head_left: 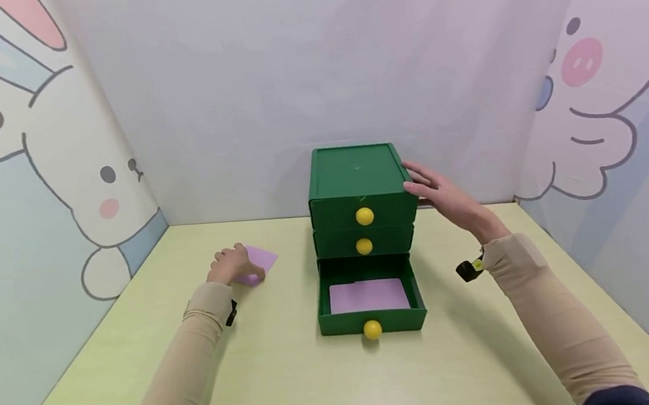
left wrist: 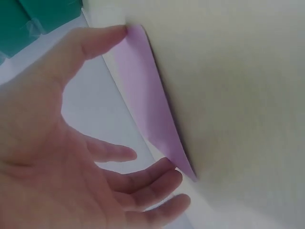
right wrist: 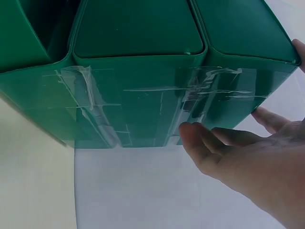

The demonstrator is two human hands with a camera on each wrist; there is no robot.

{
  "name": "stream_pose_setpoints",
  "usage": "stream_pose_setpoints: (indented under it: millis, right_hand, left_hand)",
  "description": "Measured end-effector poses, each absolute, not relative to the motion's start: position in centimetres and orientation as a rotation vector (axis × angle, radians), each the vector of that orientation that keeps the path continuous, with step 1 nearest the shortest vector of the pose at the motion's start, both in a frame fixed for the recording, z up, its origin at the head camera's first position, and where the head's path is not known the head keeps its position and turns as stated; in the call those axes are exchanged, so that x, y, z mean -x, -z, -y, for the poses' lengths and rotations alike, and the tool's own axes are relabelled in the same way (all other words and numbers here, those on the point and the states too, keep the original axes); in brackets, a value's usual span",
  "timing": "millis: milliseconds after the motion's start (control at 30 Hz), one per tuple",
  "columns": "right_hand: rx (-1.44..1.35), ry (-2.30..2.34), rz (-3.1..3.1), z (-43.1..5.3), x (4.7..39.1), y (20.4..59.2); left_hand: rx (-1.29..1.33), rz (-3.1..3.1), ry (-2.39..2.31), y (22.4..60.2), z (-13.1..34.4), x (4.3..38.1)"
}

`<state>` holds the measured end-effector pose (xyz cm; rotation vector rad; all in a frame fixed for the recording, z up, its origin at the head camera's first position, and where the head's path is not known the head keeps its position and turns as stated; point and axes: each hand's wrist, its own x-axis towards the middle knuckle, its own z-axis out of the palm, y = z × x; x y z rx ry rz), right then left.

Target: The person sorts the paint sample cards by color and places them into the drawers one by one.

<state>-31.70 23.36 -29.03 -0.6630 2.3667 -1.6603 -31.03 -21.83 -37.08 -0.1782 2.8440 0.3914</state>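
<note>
On the left of the table, my left hand (head_left: 232,267) spans a purple card (head_left: 261,258) with thumb and fingers. The left wrist view has the thumb tip at one corner of the card (left wrist: 145,90) and fingertips at its opposite end. A green three-drawer box (head_left: 356,170) with yellow knobs stands in the middle. Its bottom drawer (head_left: 336,324) is pulled out, with purple cards (head_left: 369,296) lying inside. My right hand (head_left: 447,200) rests at the box's upper right edge, fingers spread along the side; the right wrist view shows this hand (right wrist: 257,152) beside the taped side wall.
The top drawer knob (head_left: 364,216) and middle drawer knob (head_left: 364,246) sit on pushed-in drawers. Behind the pale table (head_left: 284,389) hangs a white curtain (head_left: 233,107). Cartoon panels flank it, a rabbit (head_left: 74,161) at left and a pig (head_left: 603,110) at right.
</note>
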Motion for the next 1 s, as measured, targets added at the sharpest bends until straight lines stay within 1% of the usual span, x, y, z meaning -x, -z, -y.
stream_pose_setpoints:
  millis: [600, 1000]
  right_hand:
    - [0.631, 1.68, -2.368, -23.15, 32.03, 29.38]
    - [0.628, 1.706, -2.35, -23.15, 32.22, 29.57]
  left_hand:
    - [0.089, -2.897, -0.276, 36.62, 21.27, 31.74]
    - [0.157, -2.89, -0.358, 36.8, 22.07, 31.86]
